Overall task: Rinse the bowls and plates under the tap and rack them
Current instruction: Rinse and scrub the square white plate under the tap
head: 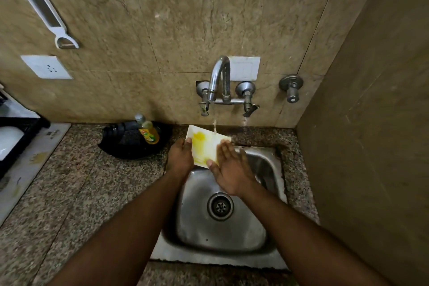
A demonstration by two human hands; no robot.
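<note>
Far left, a black plastic rack (22, 133) w/ something white in it sits on a pale mat at the counter edge. On the beige marble-look wall above hang a white plastic peeler (47, 14) and a white square socket plate (46, 67). Speckled granite counter (69, 181) runs across; at the back wall a black round pan (130, 146) holds a yellow dish-soap bottle (147, 131), tilted. Left hand (180, 158) grips the left edge of a white rectangular plate (206, 146) — fingers curled behind it, thumb on the rim. Plate is smeared yellow, tilted, held over the back of the steel sink (197, 227), directly under the chrome gooseneck tap (219, 79); water stream lands on its upper right part. Right hand (228, 169) lies flat on the plate's right side, fingers straight & spread, not curled. Round drain (220, 206) is mid-basin. Right of the tap — a separate dull metal wall valve (291, 88).
</note>
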